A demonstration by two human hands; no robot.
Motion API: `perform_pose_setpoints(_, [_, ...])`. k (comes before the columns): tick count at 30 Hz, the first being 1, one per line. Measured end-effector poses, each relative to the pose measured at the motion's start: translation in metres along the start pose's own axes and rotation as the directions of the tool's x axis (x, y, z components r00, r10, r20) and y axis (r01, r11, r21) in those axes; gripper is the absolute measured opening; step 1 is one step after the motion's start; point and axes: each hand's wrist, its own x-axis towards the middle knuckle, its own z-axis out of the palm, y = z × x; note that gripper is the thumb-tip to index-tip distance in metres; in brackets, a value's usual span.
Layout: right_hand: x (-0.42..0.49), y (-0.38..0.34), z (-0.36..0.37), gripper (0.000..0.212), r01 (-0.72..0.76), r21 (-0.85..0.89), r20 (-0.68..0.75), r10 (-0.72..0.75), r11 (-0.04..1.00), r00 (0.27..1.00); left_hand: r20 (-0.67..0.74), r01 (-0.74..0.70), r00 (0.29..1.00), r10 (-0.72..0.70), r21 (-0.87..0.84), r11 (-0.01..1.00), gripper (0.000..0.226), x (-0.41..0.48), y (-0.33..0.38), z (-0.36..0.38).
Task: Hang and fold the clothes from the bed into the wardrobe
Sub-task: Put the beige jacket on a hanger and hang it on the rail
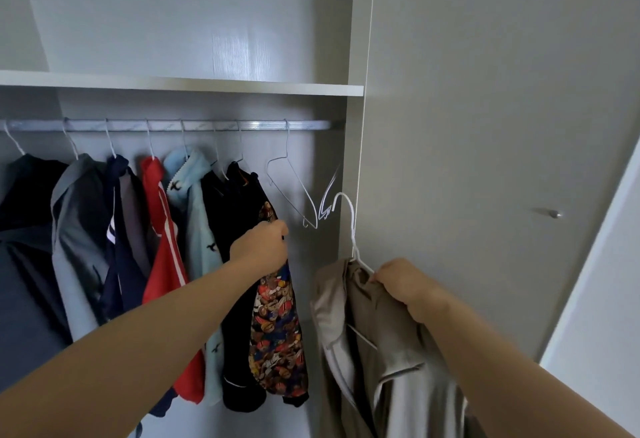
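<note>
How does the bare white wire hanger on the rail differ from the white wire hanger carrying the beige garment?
The bare white wire hanger is empty; the held white wire hanger carries a beige garment. The bare one hooks on the silver metal rail; the held one is off it, lower, in the right hand. Both are thin white wire.

A shelf [173,82] crosses at 11 o'clock, with a rail [207,125] just below it. Clothes hang from the rail on wire hangers, from 9 o'clock toward centre: a dark jacket [24,212], a grey jacket [76,229], a navy top [119,229], a red top [162,264] with a white stripe, a pale blue fleece [197,229], and a black garment [235,202] beside a patterned piece [277,344] at 6 o'clock. A bare hanger [291,178] hangs at centre. A knob [555,214] sits at 3 o'clock and a white panel [595,299] at 4.
</note>
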Motion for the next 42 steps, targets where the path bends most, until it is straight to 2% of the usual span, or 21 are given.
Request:
perform_pose_setpoints(3, [0.021, -0.01, 0.012, 0.018, 0.013, 0.043, 0.021, -0.014, 0.999, 1.0, -0.009, -0.033, 0.999, 0.033, 0.059, 0.998, 0.028, 0.028, -0.007, 0.002])
perform_pose_setpoints(5, [0.032, -0.018, 0.021, 0.008, 0.026, 0.063, 0.036, -0.029, 0.998, 0.999, -0.004, -0.027, 1.0, 0.028, 0.101, 0.995, 0.031, 0.045, -0.011, 0.006])
perform_pose_setpoints(9, [0.076, -0.046, 0.044, 0.024, 0.052, 0.056, 0.04, -0.054, 0.997, 0.998, 0.019, -0.08, 0.997, 0.077, 0.232, 0.969, 0.038, 0.099, -0.035, 0.018])
perform_pose_setpoints(12, [0.117, -0.072, 0.062, 0.024, 0.021, 0.1, 0.044, -0.026, 0.995, 0.999, 0.106, -0.155, 0.986, 0.132, 0.251, 0.956, 0.045, 0.142, -0.061, 0.023])
perform_pose_setpoints(16, [0.167, -0.111, 0.083, 0.026, 0.025, 0.116, 0.05, -0.031, 0.993, 0.998, 0.262, -0.231, 0.954, 0.146, 0.33, 0.915, 0.039, 0.195, -0.095, 0.021])
perform_pose_setpoints(18, [0.191, -0.128, 0.092, 0.026, 0.032, 0.146, 0.025, -0.036, 0.989, 0.999, 0.306, -0.262, 0.94, 0.153, 0.356, 0.897, 0.047, 0.22, -0.11, 0.019])
perform_pose_setpoints(21, [0.216, -0.144, 0.103, 0.016, 0.034, 0.197, -0.001, -0.035, 0.98, 0.999, 0.269, -0.292, 0.943, 0.194, 0.395, 0.871, 0.058, 0.242, -0.126, 0.018])
perform_pose_setpoints(24, [0.236, -0.161, 0.117, 0.003, 0.012, 0.256, -0.029, -0.005, 0.966, 1.0, 0.122, -0.329, 0.944, 0.307, 0.431, 0.84, 0.045, 0.258, -0.143, 0.014])
perform_pose_setpoints(26, [0.247, -0.176, 0.122, 0.005, 0.011, 0.288, -0.056, 0.006, 0.958, 0.998, -0.025, -0.303, 0.94, 0.339, 0.39, 0.869, 0.029, 0.27, -0.15, 0.008])
perform_pose_setpoints(28, [0.257, -0.192, 0.124, 0.007, 0.025, 0.299, -0.076, -0.002, 0.954, 0.997, -0.086, -0.265, 0.95, 0.3, 0.284, 0.921, 0.027, 0.28, -0.158, 0.002])
perform_pose_setpoints(32, [0.272, -0.218, 0.119, 0.011, 0.091, 0.326, -0.125, -0.053, 0.941, 0.991, 0.019, -0.205, 0.979, 0.204, 0.089, 0.975, 0.04, 0.293, -0.165, -0.004])
perform_pose_setpoints(35, [0.29, -0.234, 0.123, 0.011, 0.126, 0.301, -0.13, -0.09, 0.945, 0.987, 0.064, -0.181, 0.981, 0.183, -0.027, 0.983, 0.031, 0.297, -0.171, -0.005])
perform_pose_setpoints(37, [0.305, -0.239, 0.129, 0.01, 0.127, 0.282, -0.123, -0.096, 0.951, 0.988, 0.034, -0.181, 0.982, 0.184, -0.082, 0.98, 0.027, 0.298, -0.174, -0.002])
perform_pose_setpoints(42, [0.339, -0.233, 0.153, 0.024, 0.096, 0.233, -0.055, -0.086, 0.968, 0.995, -0.045, -0.167, 0.986, 0.162, -0.154, 0.974, 0.019, 0.297, -0.173, 0.007])
